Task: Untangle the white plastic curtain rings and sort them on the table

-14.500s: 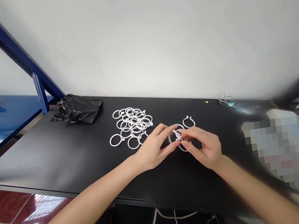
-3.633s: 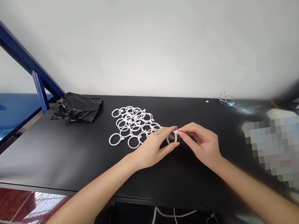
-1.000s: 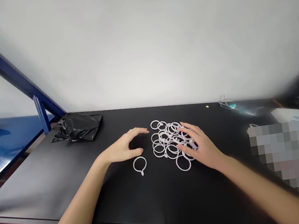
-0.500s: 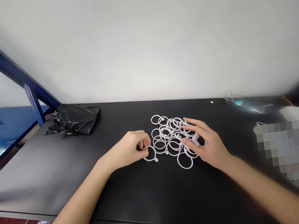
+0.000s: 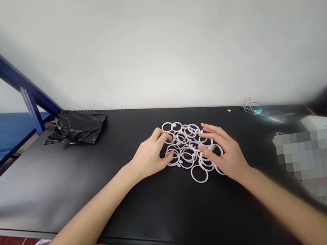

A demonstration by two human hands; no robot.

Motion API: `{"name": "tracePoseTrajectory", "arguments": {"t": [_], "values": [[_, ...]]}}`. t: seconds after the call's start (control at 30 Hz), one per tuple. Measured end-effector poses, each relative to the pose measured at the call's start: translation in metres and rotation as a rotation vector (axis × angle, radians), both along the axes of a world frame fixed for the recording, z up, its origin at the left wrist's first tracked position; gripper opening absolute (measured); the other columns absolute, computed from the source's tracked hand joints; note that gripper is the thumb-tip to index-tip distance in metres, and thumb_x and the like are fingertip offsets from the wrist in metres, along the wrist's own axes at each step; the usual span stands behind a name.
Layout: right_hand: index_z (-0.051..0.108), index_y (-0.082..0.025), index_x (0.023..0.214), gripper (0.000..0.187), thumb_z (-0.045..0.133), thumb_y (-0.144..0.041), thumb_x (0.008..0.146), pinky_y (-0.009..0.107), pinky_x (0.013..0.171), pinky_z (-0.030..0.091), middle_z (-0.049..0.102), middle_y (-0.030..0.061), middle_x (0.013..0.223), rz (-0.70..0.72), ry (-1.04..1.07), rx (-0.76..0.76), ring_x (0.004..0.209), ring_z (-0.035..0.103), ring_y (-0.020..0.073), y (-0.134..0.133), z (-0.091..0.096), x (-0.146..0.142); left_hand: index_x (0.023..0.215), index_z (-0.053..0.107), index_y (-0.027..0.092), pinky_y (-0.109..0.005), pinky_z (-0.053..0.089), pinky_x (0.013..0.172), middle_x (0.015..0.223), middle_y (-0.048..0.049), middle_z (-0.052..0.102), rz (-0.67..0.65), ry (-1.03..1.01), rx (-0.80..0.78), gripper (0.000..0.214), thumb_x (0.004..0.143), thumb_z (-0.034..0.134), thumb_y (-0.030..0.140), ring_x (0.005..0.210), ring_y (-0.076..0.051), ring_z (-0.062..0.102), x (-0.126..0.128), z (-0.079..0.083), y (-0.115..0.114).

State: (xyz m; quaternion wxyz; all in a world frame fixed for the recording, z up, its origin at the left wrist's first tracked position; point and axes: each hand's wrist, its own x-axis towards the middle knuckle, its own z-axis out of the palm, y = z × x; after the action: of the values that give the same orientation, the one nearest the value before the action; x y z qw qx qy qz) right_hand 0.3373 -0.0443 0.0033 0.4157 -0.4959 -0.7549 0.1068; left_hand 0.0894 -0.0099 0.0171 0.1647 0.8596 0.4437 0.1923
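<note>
White wall backs a black bench (image 5: 53,182) whose far edge runs along it; a blue metal frame (image 5: 29,105) stands beyond the bench's left end. Near the middle of the bench, closer to the far edge than to the near one, lies a pile of white plastic rings (image 5: 189,148), flat on the surface and overlapping one another. The pile's long axis runs from the far edge toward the near edge, slightly slanted to the right; one ring (image 5: 199,173) lies at its near end, touching its neighbours, and its opening faces straight up. Small closure knobs on the rings point in mixed directions. The left hand (image 5: 151,156) rests at the pile's left side, fingers curled loosely with the tips on the outermost rings, grasping nothing that can be made out. The right hand (image 5: 227,152) lies at the pile's right side, palm down and fingers spread over the rings, unclenched and touching them without closing on any. A crumpled black plastic bag (image 5: 75,126) sits near the far left corner, well apart from the pile. A clear small object (image 5: 252,108) lies by the far edge to the right, too blurred to identify.
</note>
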Motion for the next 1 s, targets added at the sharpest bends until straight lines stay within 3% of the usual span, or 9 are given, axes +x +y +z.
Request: {"name": "tracePoseTrajectory", "arguments": {"t": [0.2, 0.43, 0.57, 0.7, 0.87, 1.0], "values": [[0.065, -0.025, 0.108, 0.021, 0.063, -0.034, 0.089, 0.047, 0.099, 0.052, 0.06, 0.0097, 0.131, 0.019, -0.01, 0.014, 0.119, 0.06, 0.0283, 0.0, -0.003, -0.001, 0.112, 0.054, 0.025, -0.029, 0.049, 0.065, 0.113, -0.0033, 0.058, -0.105, 0.039, -0.082, 0.033, 0.079, 0.056, 0.023, 0.078, -0.017, 0.06, -0.004, -0.001, -0.001], [0.065, -0.025, 0.109, 0.021, 0.061, -0.033, 0.09, 0.047, 0.099, 0.053, 0.062, 0.0088, 0.129, 0.03, -0.013, 0.002, 0.117, 0.062, 0.0276, -0.001, -0.003, -0.003, 0.105, 0.054, 0.022, -0.031, 0.049, 0.069, 0.101, -0.003, 0.059, -0.08, -0.015, -0.167, 0.031, 0.074, 0.055, 0.016, 0.077, -0.017, 0.057, -0.006, 0.0, 0.0], [0.066, -0.025, 0.107, 0.02, 0.06, -0.033, 0.09, 0.046, 0.098, 0.054, 0.063, 0.0089, 0.127, 0.023, -0.004, 0.007, 0.115, 0.063, 0.0276, -0.002, -0.003, -0.005, 0.095, 0.058, 0.02, -0.029, 0.046, 0.064, 0.087, -0.0014, 0.059, -0.071, -0.023, -0.187, 0.026, 0.071, 0.053, 0.01, 0.072, -0.016, 0.055, -0.007, -0.005, 0.003], [0.066, -0.025, 0.106, 0.017, 0.061, -0.031, 0.09, 0.046, 0.098, 0.053, 0.064, 0.0085, 0.126, 0.026, 0.007, 0.024, 0.115, 0.063, 0.0271, -0.001, -0.003, -0.005, 0.082, 0.063, 0.019, -0.03, 0.046, 0.065, 0.081, -0.0032, 0.059, -0.055, 0.033, -0.095, 0.02, 0.071, 0.054, 0.005, 0.079, -0.02, 0.055, -0.01, -0.005, 0.006], [0.066, -0.024, 0.106, 0.017, 0.062, -0.027, 0.09, 0.045, 0.097, 0.054, 0.066, 0.0085, 0.122, 0.058, 0.007, 0.067, 0.112, 0.064, 0.0261, 0.003, 0.006, -0.009, 0.098, 0.068, 0.02, -0.033, 0.049, 0.079, 0.095, -0.0059, 0.062, -0.186, -0.109, 0.147, 0.037, 0.076, 0.048, -0.002, 0.09, -0.02, 0.053, -0.017, 0.005, 0.007], [0.064, -0.025, 0.112, 0.023, 0.061, -0.028, 0.09, 0.045, 0.092, 0.055, 0.07, 0.0066, 0.111, 0.176, -0.074, -0.013, 0.105, 0.066, 0.0256, 0.009, 0.014, -0.019, 0.107, 0.065, 0.018, -0.028, 0.05, 0.073, 0.098, -0.0077, 0.062, -0.266, -0.271, 0.26, 0.032, 0.089, 0.045, 0.003, 0.087, -0.016, 0.059, -0.018, 0.008, 0.005]]}}
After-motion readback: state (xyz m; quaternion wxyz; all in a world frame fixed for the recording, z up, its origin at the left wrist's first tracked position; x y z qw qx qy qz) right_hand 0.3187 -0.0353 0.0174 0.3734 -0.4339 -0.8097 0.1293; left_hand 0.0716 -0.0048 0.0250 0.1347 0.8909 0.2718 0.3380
